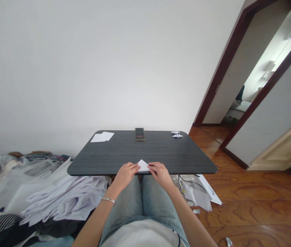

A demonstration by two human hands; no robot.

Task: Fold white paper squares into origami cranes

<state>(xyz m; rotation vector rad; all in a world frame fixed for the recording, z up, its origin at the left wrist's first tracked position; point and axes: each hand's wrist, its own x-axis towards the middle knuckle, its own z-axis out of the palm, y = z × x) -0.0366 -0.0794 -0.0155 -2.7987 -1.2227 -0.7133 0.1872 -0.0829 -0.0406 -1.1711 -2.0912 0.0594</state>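
A small white sheet of paper (pixel 143 166), folded to a triangle with its point away from me, lies at the near edge of the dark table. On its left corner are the fingers of my left hand (pixel 128 172), closed on the paper. My right hand (pixel 160 172) grips the right corner in the same way, thumb and fingers together. Two white paper cranes (pixel 177 135) sit at the table's far right corner. Some flat white paper sheets (pixel 102 137) overlap at the far left corner.
The dark wood-grained table (pixel 119 151) stands against a white wall. A phone (pixel 140 134) lies at its far middle edge. Clothes and plastic bags (pixel 65 199) are heaped at the left. Papers and a cable (pixel 198 195) lie on the floor below right, near a doorway (pixel 232 68).
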